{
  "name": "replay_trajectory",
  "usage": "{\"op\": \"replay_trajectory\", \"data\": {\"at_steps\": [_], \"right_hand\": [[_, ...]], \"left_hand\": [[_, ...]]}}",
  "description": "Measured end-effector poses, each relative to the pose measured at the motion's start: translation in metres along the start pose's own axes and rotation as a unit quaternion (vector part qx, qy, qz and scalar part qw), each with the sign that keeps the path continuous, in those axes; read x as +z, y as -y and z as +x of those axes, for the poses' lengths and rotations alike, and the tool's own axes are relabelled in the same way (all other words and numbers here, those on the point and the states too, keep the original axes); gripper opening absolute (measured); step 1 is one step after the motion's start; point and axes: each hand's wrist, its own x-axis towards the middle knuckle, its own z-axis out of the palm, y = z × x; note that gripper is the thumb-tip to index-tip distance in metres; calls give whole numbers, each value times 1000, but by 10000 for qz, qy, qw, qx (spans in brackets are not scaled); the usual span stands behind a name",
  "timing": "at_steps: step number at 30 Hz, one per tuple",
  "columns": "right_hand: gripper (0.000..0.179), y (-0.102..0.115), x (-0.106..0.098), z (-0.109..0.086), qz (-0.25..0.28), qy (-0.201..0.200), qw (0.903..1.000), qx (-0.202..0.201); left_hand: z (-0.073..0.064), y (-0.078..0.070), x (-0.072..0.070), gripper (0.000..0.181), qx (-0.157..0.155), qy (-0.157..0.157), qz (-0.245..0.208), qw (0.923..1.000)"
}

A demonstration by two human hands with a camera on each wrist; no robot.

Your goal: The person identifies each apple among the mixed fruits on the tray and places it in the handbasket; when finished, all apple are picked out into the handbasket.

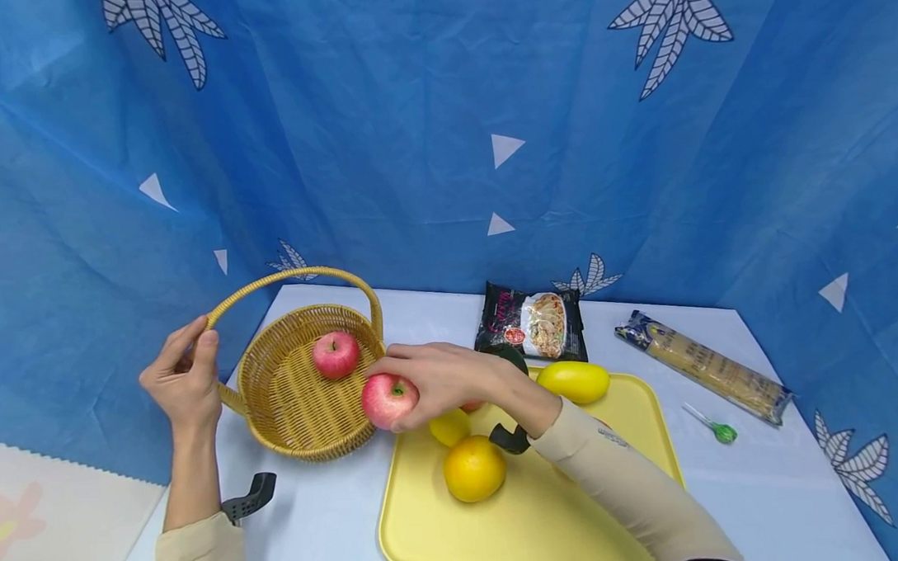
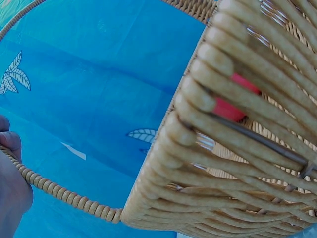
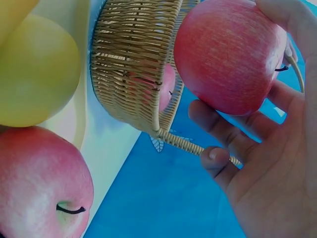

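Note:
My left hand [image 1: 187, 376] pinches the arched handle [image 1: 281, 276] of a wicker basket [image 1: 317, 452] on the left of the table. One red apple [image 1: 336, 355] lies inside, towards the basket's right side. In my right hand [image 1: 452, 378] is a second red apple [image 1: 389, 401], gripped between thumb and fingers beside the basket's right rim and above the tray's corner. The right wrist view shows the held apple [image 3: 230, 54] from below, its stem towards the palm. Another apple [image 3: 39, 183] sits on the tray, mostly hidden under my right hand in the head view.
The yellow tray [image 1: 443, 549] also bears an orange [image 1: 474, 469], a lemon-like yellow fruit [image 1: 450, 427] and a long yellow fruit [image 1: 574, 381]. Behind it lies a black noodle packet [image 1: 547, 326]. A spaghetti bag [image 1: 704, 366] and a green lollipop [image 1: 724, 433] are at the right. Blue curtains [image 1: 429, 149] enclose the table.

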Motion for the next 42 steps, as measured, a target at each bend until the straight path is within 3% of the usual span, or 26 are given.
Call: {"op": "replay_trajectory", "data": {"at_steps": [10,20,42], "right_hand": [[71,2,0,11,63,54,10000,25],[69,1,2,23,597,206,9980,-73],[75,3,7,47,567,308,9978,-135]], "left_hand": [[1,-2,1,22,27,-18,-205,9998],[0,-3,2,23,-7,-18,-112,9999],[0,-4,3,23,-40,-18,-165,9999]]}}
